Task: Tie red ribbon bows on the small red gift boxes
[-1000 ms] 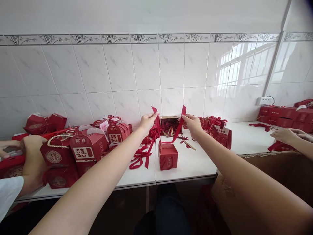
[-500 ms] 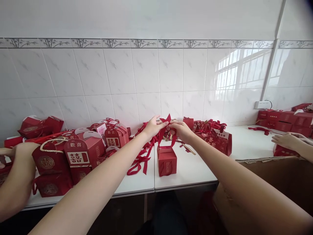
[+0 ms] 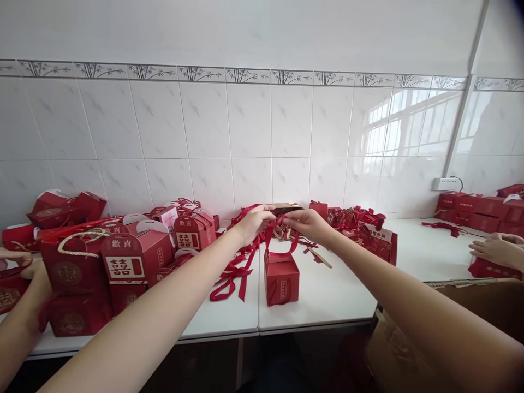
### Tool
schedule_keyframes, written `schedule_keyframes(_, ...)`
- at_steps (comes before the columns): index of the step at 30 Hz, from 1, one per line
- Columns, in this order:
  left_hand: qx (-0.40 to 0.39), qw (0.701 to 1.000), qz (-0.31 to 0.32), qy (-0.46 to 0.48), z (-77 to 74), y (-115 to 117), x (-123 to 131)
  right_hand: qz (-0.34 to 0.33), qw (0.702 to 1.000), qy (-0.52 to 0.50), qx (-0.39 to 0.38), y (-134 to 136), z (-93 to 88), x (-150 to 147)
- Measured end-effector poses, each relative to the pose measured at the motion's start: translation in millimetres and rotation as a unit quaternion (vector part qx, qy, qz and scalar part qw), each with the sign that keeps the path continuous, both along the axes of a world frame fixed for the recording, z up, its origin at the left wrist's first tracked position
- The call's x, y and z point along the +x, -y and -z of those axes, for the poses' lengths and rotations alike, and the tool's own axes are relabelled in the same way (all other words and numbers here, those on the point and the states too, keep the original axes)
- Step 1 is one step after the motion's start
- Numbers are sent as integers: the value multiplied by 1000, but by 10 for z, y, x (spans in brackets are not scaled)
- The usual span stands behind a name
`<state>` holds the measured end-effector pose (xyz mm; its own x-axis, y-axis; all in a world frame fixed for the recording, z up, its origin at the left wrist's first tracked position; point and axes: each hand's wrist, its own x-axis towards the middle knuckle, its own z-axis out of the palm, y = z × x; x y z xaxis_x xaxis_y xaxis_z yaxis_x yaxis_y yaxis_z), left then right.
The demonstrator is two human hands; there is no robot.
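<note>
A small red box (image 3: pixel 282 279) stands upright near the front edge of the white table, its top now looking closed. Red ribbon (image 3: pixel 269 236) rises from the box to my hands just above it. My left hand (image 3: pixel 256 222) pinches the ribbon from the left. From the right, my right hand (image 3: pixel 306 222) grips the ribbon between thumb and fingers, close to the left fingertips. Behind my hands a brownish flat piece (image 3: pixel 286 207) shows partly; what it belongs to is unclear.
Stacked red boxes (image 3: pixel 129 262) fill the left side. Loose ribbons (image 3: pixel 233 281) lie left of the small box, and more boxes (image 3: pixel 379 245) sit right. A cardboard box (image 3: pixel 401 338) stands front right. Other people's hands (image 3: pixel 497 251) show at both sides.
The ribbon's pointed ends no longer stand up above my fingers. Both hands sit slightly lower in view, and the box top has gone from open to seemingly closed. The view has shifted a little.
</note>
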<state>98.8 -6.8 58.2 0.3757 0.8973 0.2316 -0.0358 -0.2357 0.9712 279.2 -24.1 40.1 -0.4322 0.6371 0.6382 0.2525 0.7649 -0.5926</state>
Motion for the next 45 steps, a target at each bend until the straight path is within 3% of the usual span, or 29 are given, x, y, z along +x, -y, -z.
schedule_keyframes(2, -12, 1000, 3, 9, 6, -2, -24, 64, 980, 108, 156, 25, -17, 41)
schedule_keyframes(4, -20, 1000, 8, 12, 19, -3, -34, 134, 933, 187, 277, 52, -29, 61)
schedule_keyframes(6, -23, 999, 19, 14, 39, 2, -31, 193, 895, 228, 332, 74, -27, 53)
schedule_keyframes(8, -15, 999, 27, 19, 63, 7, -21, 226, 882, 228, 344, 81, -8, 21)
schedule_keyframes(11, 28, 999, 11, 16, 101, 14, -17, 247, 911, 138, 301, 64, 34, -38)
schedule_keyframes(13, 117, 991, -38, -56, 116, 18, -39, 265, 936, 46, 229, 53, 47, -49)
schedule_keyframes(14, 177, 975, -74, -112, 118, 20, -61, 282, 941, 12, 184, 51, 46, -35)
schedule_keyframes(16, 293, 912, -154, -241, 110, 20, -138, 337, 937, -1, 95, 56, 34, 40)
schedule_keyframes(19, 353, 835, -212, -366, 95, 9, -339, 438, 887, 147, -9, 80, 25, 258)
schedule_keyframes(21, 338, 823, -207, -408, 116, 4, -522, 467, 835, 286, -51, 102, 58, 430)
schedule_keyframes(23, 312, 817, -197, -443, 187, 9, -721, 470, 804, 355, -73, 129, 137, 584)
schedule_keyframes(27, 263, 797, -194, -508, 462, 48, -1056, 472, 775, 406, -109, 176, 403, 779)
schedule_keyframes(30, 248, 787, -187, -534, 676, 79, -1153, 465, 762, 426, -148, 170, 603, 829)
schedule_keyframes(33, 264, 787, -189, -525, 813, 110, -1068, 452, 773, 417, -153, 112, 706, 792)
schedule_keyframes(37, 254, 806, -230, -482, 942, 163, -744, 386, 833, 363, -157, 4, 703, 587)
schedule_keyframes(41, 170, 871, -200, -416, 1103, 235, -415, 262, 898, 294, -197, -15, 720, 302)
schedule_keyframes(45, 98, 927, -179, -313, 1210, 285, -261, 180, 922, 228, -257, 60, 849, 125)
